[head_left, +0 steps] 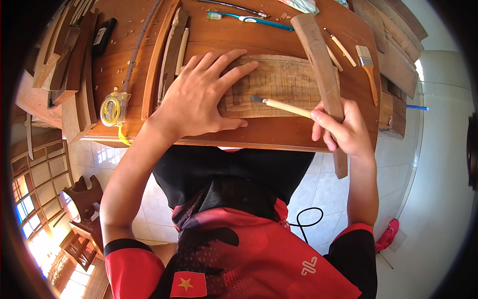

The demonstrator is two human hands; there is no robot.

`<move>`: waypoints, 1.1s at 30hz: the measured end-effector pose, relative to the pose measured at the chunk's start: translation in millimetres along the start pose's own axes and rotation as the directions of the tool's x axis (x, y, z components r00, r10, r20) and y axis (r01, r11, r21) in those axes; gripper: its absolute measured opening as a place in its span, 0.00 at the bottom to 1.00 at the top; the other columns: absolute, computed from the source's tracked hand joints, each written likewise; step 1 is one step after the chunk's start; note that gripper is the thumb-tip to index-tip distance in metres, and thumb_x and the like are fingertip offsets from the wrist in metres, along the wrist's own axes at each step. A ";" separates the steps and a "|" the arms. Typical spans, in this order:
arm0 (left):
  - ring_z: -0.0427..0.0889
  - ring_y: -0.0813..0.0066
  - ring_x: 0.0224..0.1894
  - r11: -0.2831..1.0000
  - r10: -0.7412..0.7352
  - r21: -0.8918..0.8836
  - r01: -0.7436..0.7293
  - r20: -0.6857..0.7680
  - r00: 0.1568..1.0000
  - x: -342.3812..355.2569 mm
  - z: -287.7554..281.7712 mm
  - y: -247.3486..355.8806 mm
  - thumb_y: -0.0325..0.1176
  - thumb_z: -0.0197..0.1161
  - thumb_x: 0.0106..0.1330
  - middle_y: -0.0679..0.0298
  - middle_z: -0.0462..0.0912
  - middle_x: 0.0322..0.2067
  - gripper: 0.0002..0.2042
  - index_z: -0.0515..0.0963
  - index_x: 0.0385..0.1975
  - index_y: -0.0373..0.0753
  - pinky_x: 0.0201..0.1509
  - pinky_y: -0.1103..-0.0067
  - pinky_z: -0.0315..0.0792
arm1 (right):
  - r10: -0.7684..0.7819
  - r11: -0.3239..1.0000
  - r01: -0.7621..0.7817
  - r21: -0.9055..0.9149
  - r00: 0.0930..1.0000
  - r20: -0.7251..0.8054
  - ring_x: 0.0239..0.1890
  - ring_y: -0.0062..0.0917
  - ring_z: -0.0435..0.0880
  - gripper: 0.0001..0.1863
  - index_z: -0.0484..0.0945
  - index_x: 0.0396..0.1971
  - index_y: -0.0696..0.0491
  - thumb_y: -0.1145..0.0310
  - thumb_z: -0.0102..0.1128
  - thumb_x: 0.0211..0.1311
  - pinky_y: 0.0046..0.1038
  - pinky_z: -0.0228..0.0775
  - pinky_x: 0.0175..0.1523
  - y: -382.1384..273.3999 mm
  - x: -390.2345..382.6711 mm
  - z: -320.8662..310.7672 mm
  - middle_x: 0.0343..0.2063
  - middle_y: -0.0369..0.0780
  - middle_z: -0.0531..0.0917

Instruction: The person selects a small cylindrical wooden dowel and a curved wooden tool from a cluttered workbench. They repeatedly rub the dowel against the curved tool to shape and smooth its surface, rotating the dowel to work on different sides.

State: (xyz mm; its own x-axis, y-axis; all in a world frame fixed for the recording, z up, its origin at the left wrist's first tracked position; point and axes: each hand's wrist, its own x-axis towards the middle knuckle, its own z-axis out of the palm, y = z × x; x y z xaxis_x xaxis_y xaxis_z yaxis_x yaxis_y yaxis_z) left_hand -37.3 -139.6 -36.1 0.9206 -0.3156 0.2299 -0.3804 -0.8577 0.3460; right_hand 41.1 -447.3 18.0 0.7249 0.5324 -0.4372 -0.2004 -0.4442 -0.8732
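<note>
My left hand (199,94) lies flat with fingers spread on a pale wooden board (281,74), whose surface looks cut in marks. In my right hand (348,129), over the board's right end, is a carving chisel (289,107) with a light wooden handle. Its dark blade points left, toward my left hand. The same hand also grips a thick wooden stick (318,57), which slants from above the board's far edge to past the table's near edge. My palm and curled fingers hide part of both tools.
On the brown table (358,127) are a tape measure (114,108), a toothbrush (254,20), a flat paintbrush (367,70) and another thin-handled tool (341,47). Wood strips (158,60) lie left of the board. Planks are stacked on the left (74,65) and right (393,60).
</note>
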 end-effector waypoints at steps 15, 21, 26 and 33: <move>0.71 0.52 0.67 1.000 0.008 0.000 -0.008 -0.018 1.000 -1.6 0.4 -0.2 0.51 0.80 0.47 0.58 0.68 0.71 0.48 0.68 0.73 0.51 0.73 0.59 0.65 | 0.030 0.999 -0.028 -0.045 0.999 0.041 0.10 0.12 0.67 0.11 0.80 0.32 0.59 0.67 0.67 0.71 0.20 0.55 0.15 -13.1 18.7 -12.1 0.14 0.35 0.78; 0.72 0.52 0.67 1.000 0.013 0.000 -0.013 -0.028 1.000 -1.8 1.8 -1.1 0.51 0.80 0.47 0.58 0.68 0.71 0.48 0.68 0.73 0.51 0.72 0.59 0.65 | 0.025 0.999 -0.022 -0.035 0.996 0.085 0.10 0.11 0.67 0.10 0.79 0.32 0.59 0.68 0.66 0.71 0.20 0.56 0.16 -15.5 27.0 -15.7 0.14 0.34 0.76; 0.71 0.52 0.67 1.000 0.009 -0.003 -0.009 -0.020 1.000 -1.7 1.4 -1.0 0.51 0.80 0.47 0.58 0.68 0.71 0.48 0.68 0.73 0.51 0.72 0.59 0.65 | 0.031 0.999 -0.029 -0.026 0.996 0.082 0.11 0.12 0.68 0.10 0.80 0.33 0.59 0.68 0.66 0.71 0.20 0.56 0.16 -12.6 26.3 -17.7 0.14 0.33 0.76; 0.71 0.52 0.68 1.000 -0.002 -0.009 0.002 -0.001 1.000 -1.4 0.3 0.0 0.51 0.79 0.48 0.58 0.68 0.71 0.48 0.68 0.73 0.51 0.73 0.58 0.64 | 0.034 0.999 -0.033 -0.025 0.998 0.060 0.11 0.12 0.67 0.10 0.79 0.33 0.59 0.68 0.66 0.70 0.20 0.56 0.16 -14.6 24.2 -18.0 0.14 0.33 0.76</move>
State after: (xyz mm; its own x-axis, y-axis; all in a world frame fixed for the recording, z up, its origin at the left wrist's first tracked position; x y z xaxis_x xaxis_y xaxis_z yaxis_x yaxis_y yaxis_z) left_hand -38.5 -139.2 -36.7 0.9214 -0.3134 0.2298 -0.3792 -0.8547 0.3545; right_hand 73.4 -440.9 24.0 0.6770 0.5591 -0.4786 -0.2076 -0.4788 -0.8530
